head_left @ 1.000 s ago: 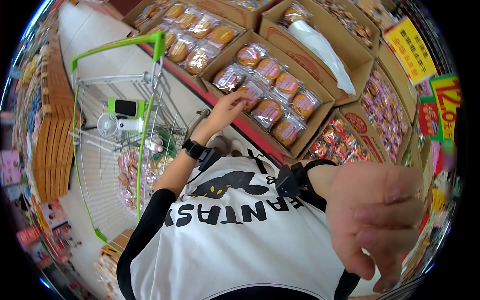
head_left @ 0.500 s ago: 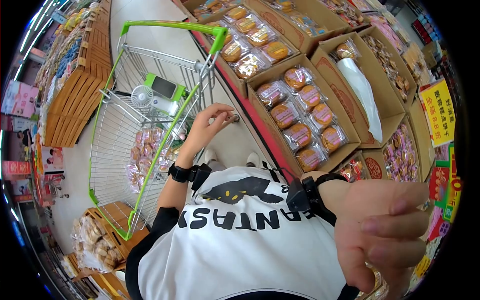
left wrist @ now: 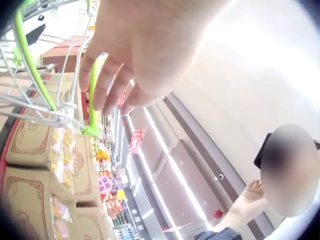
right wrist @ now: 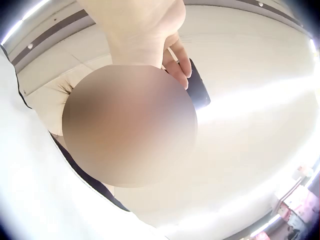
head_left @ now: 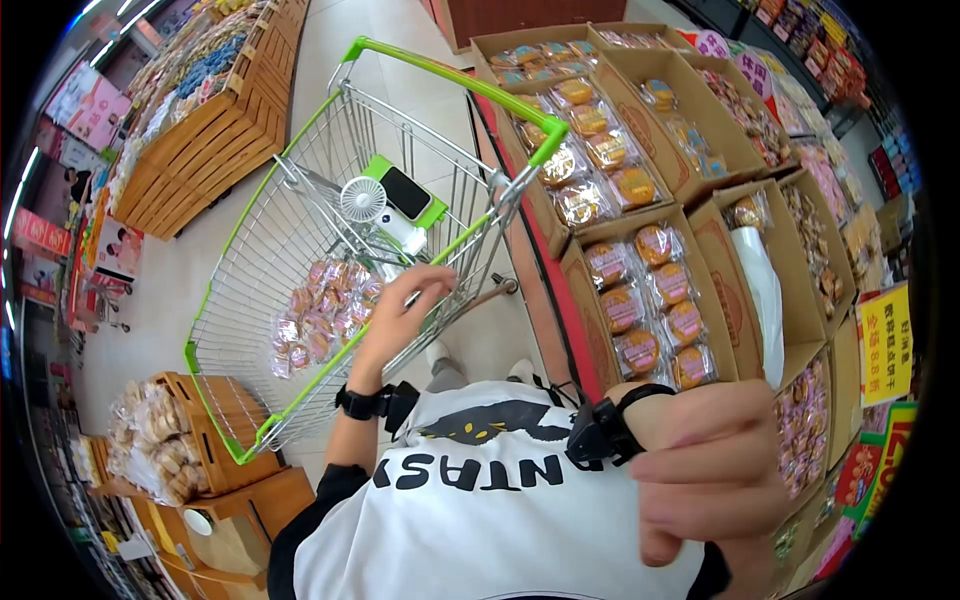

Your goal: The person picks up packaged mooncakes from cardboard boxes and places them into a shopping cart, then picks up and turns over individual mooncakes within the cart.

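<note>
My left hand (head_left: pixel 405 315) is raised over the near side of the green-railed shopping cart (head_left: pixel 310 408), fingers loosely bent and holding nothing. In the left wrist view the left hand (left wrist: pixel 145 55) has its fingers spread apart, overlapping a green rail (left wrist: pixel 93 100). The right hand (head_left: pixel 710 465) is held up close to the head camera with fingers loosely curled. In the right wrist view the right hand's fingers (right wrist: pixel 176 70) overlap a dark device (right wrist: pixel 200 87) beside the blurred head. A phone (head_left: pixel 408 192), a white fan (head_left: pixel 363 199) and wrapped pastries (head_left: pixel 325 310) are in the cart.
Cardboard boxes (head_left: pixel 580 265) of wrapped round cakes (head_left: pixel 638 352) line the right side, along a red-edged platform (head_left: pixel 560 310). One box has a white plastic roll (head_left: pixel 760 305). Slatted wooden display stands (head_left: pixel 205 150) stand at left, with bagged bread (head_left: pixel 160 445) lower down.
The left hand has drawn back from the cakes in the box to over the cart's side. The view has turned, so boxes sit further right. The right hand stays raised.
</note>
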A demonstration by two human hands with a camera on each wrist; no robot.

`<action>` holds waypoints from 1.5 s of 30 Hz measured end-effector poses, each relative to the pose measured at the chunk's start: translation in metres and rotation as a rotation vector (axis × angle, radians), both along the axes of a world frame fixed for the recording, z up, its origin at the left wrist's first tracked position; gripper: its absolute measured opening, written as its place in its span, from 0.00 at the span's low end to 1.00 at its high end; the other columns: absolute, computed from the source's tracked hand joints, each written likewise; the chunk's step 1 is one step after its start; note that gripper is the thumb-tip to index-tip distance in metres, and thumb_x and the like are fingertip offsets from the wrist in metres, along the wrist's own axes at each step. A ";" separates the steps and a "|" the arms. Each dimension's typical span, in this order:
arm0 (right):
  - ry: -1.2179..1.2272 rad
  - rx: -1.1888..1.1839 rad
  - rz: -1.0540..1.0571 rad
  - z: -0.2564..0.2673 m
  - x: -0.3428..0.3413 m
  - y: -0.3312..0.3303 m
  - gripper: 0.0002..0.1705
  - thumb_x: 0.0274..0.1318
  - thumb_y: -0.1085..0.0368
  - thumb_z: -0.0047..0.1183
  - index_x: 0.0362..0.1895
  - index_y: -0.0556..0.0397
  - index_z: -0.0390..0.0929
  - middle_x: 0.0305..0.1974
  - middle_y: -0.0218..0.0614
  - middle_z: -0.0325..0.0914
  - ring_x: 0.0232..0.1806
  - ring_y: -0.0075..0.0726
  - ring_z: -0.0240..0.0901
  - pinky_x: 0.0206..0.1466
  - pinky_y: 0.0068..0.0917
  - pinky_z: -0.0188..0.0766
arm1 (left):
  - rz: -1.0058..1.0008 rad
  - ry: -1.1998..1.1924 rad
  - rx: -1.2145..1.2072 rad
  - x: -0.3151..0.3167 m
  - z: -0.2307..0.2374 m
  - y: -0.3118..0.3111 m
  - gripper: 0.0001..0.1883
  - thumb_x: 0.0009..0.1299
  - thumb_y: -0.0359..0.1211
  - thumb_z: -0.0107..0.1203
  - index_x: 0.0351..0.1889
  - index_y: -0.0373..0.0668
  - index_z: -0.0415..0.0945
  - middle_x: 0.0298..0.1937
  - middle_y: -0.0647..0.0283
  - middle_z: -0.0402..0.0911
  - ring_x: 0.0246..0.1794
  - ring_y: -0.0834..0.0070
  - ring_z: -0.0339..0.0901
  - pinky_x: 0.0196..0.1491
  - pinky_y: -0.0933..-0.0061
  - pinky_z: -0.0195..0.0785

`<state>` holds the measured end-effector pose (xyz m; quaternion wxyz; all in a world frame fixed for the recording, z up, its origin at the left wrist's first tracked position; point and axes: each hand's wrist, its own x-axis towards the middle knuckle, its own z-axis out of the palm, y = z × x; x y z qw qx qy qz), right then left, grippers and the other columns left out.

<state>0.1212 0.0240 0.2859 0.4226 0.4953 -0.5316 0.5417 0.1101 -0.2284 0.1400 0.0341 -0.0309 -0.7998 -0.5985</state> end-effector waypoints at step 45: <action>-1.436 1.481 0.586 -0.411 -0.078 -0.467 0.15 0.40 0.58 0.49 0.27 0.59 0.73 0.23 0.44 0.74 0.22 0.37 0.73 0.25 0.29 0.68 | 0.734 -0.904 0.873 0.072 -0.319 -0.342 0.18 0.63 0.39 0.43 0.49 0.41 0.63 0.40 0.57 0.73 0.38 0.74 0.73 0.33 0.76 0.68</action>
